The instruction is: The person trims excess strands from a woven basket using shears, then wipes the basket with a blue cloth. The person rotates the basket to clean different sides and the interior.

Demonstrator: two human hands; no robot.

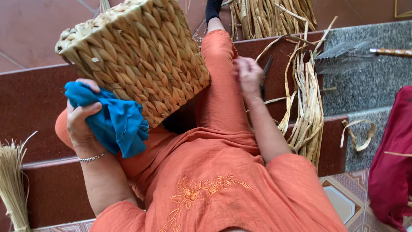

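Note:
A woven straw basket [137,56] rests tilted on my lap, its open side turned away. My left hand [81,118] grips a bunched blue cloth [113,120] against the basket's near side. My right hand [249,77] is at my right knee and holds dark scissors [265,77], blades pointing up and away. I wear orange clothes with an embroidered flower on the front.
A bundle of dried straw strips [307,111] lies on the red steps to my right, more straw [266,15] at the top. A pale broom [13,184] stands at the left edge. A metal rake-like comb [343,58] lies on the grey stone. Maroon cloth [392,163] hangs at right.

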